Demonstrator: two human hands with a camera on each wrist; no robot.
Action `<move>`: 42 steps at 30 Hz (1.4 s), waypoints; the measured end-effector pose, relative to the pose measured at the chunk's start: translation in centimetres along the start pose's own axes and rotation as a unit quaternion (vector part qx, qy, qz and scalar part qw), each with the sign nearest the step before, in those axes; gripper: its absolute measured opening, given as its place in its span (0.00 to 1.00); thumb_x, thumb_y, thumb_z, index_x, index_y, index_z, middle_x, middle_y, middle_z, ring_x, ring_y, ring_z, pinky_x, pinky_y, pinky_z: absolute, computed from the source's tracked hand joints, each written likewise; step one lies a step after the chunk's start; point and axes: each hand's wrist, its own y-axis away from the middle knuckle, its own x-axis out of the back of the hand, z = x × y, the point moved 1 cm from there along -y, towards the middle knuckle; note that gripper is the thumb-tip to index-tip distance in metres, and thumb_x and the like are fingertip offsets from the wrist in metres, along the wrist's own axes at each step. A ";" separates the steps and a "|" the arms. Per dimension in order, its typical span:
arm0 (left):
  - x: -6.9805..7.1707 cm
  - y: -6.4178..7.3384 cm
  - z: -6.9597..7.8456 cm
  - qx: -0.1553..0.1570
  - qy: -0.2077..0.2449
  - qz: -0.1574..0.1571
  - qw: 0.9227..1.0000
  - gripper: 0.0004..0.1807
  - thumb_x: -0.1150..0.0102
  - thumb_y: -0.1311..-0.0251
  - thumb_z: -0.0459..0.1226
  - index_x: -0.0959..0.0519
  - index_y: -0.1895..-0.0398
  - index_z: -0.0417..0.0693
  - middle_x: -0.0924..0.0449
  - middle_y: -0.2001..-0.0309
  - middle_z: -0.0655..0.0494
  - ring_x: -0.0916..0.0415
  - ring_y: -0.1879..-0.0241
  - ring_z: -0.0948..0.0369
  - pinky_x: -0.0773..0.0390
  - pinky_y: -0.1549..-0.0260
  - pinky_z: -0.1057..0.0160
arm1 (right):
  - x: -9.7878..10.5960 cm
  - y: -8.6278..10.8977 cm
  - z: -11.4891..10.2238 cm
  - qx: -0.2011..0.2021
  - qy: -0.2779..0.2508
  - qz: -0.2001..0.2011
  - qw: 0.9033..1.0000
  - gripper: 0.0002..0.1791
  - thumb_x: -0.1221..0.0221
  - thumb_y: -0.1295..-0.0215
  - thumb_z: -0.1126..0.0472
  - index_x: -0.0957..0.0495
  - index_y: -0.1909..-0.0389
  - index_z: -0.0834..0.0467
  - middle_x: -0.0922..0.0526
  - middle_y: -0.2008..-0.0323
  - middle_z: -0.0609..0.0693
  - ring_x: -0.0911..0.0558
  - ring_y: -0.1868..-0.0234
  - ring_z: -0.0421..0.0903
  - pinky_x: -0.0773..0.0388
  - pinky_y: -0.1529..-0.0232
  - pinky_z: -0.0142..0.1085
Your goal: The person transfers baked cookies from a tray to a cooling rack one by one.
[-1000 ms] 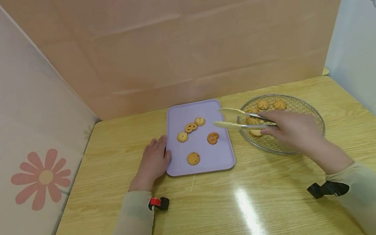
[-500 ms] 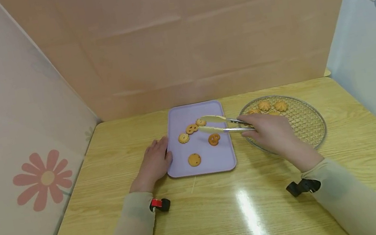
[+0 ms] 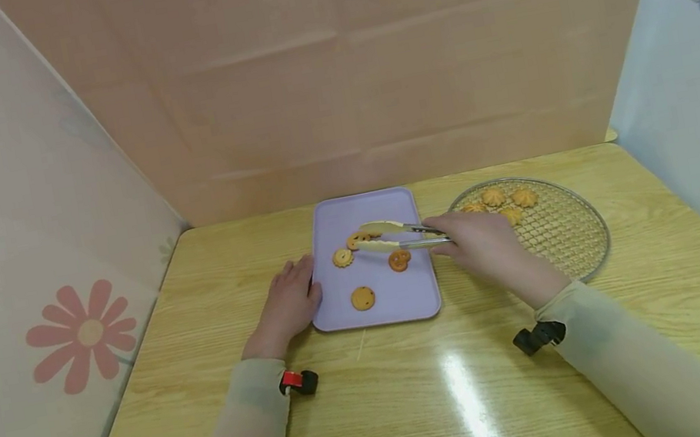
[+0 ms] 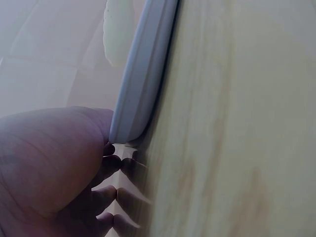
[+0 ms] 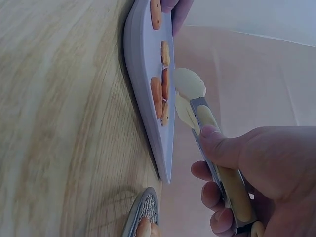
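Observation:
My right hand (image 3: pixel 477 243) grips a pair of tongs (image 5: pixel 224 168) with metal arms and cream tips. The tongs' tips stand apart above the lilac tray (image 3: pixel 383 310), close over a pretzel-shaped cookie (image 3: pixel 354 241), and cover a small round cookie behind it. A crinkle-edged round cookie (image 3: pixel 343 257), a darker pretzel cookie (image 3: pixel 400 260) and a flat round cookie with dark bits (image 3: pixel 362 298) also lie on the tray. My left hand (image 3: pixel 283 300) rests at the tray's left edge; in the left wrist view its thumb touches the rim and its fingertips meet the table.
Right of the tray stands a round wire-mesh rack (image 3: pixel 567 235) with several piped, ridged cookies (image 3: pixel 524 198) toward its back left; my right hand overlaps its left side. Fabric walls (image 3: pixel 369 90) close off the back and both sides of the wooden table (image 3: pixel 385 415).
My right hand has carried the tongs left from over the rack to above the cookies on the tray, and the tips have come nearer each other. My left hand stays in place.

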 end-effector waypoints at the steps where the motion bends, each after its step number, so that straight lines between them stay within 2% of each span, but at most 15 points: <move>1: 0.0 0.0 0.0 -0.001 0.000 0.001 1.000 0.34 0.51 0.15 0.39 0.40 0.14 0.33 0.39 0.16 0.38 0.49 0.15 0.35 0.51 0.16 0.35 | -0.1 -0.1 0.0 -0.001 0.000 -0.003 1.000 0.30 0.27 0.26 0.50 0.18 0.26 0.50 0.11 0.39 0.54 0.10 0.45 0.59 0.14 0.60 0.56; 6: 0.0 0.0 0.1 0.000 0.003 0.000 1.000 0.34 0.50 0.15 0.39 0.40 0.14 0.33 0.39 0.15 0.39 0.49 0.15 0.36 0.51 0.16 0.36 | -0.5 -0.8 -0.1 -0.003 0.004 -0.008 1.000 0.30 0.27 0.26 0.50 0.18 0.26 0.51 0.11 0.37 0.54 0.09 0.46 0.58 0.15 0.64 0.52; 13: 0.0 0.0 0.0 0.005 0.002 -0.004 1.000 0.34 0.51 0.15 0.40 0.40 0.14 0.33 0.39 0.15 0.38 0.50 0.15 0.36 0.51 0.16 0.36 | -0.5 -1.7 -0.2 0.003 0.005 -0.018 1.000 0.30 0.27 0.26 0.51 0.18 0.26 0.52 0.11 0.37 0.55 0.09 0.46 0.59 0.15 0.65 0.52; 19: 0.0 0.0 0.0 0.005 0.002 -0.003 1.000 0.34 0.51 0.15 0.39 0.41 0.14 0.33 0.40 0.15 0.38 0.49 0.15 0.36 0.51 0.16 0.37 | -0.5 -2.2 -0.3 0.002 0.016 -0.028 0.999 0.31 0.27 0.26 0.51 0.19 0.25 0.53 0.12 0.36 0.56 0.10 0.45 0.60 0.13 0.62 0.53; 23: 0.0 0.0 0.1 0.005 0.004 -0.001 1.000 0.34 0.51 0.15 0.39 0.41 0.14 0.33 0.39 0.15 0.38 0.50 0.15 0.36 0.51 0.16 0.37 | -0.6 -2.6 -0.4 0.012 0.036 -0.025 0.999 0.31 0.27 0.25 0.51 0.20 0.25 0.55 0.12 0.37 0.57 0.09 0.47 0.60 0.13 0.60 0.54; 30: 0.0 -0.1 0.1 0.008 0.002 -0.002 1.000 0.34 0.51 0.15 0.39 0.41 0.13 0.34 0.39 0.15 0.39 0.50 0.14 0.37 0.51 0.16 0.37 | -0.9 -3.3 -0.9 0.017 0.062 -0.023 0.998 0.31 0.28 0.24 0.50 0.20 0.26 0.56 0.11 0.40 0.57 0.09 0.51 0.59 0.13 0.61 0.55; 35: 0.1 -0.1 0.1 0.009 0.005 -0.004 1.000 0.34 0.51 0.15 0.39 0.41 0.13 0.34 0.39 0.15 0.39 0.50 0.14 0.37 0.51 0.16 0.37 | -1.1 -3.7 -1.2 0.014 0.073 -0.028 0.997 0.31 0.29 0.24 0.50 0.21 0.25 0.58 0.12 0.38 0.58 0.10 0.50 0.61 0.12 0.59 0.55; 42: 0.0 -0.1 0.0 0.009 0.007 -0.006 1.000 0.34 0.51 0.15 0.40 0.41 0.13 0.35 0.40 0.15 0.39 0.50 0.14 0.37 0.52 0.16 0.37 | -1.3 -3.9 -1.6 0.025 0.100 -0.004 0.995 0.29 0.28 0.25 0.50 0.19 0.28 0.57 0.11 0.42 0.57 0.10 0.54 0.60 0.12 0.63 0.54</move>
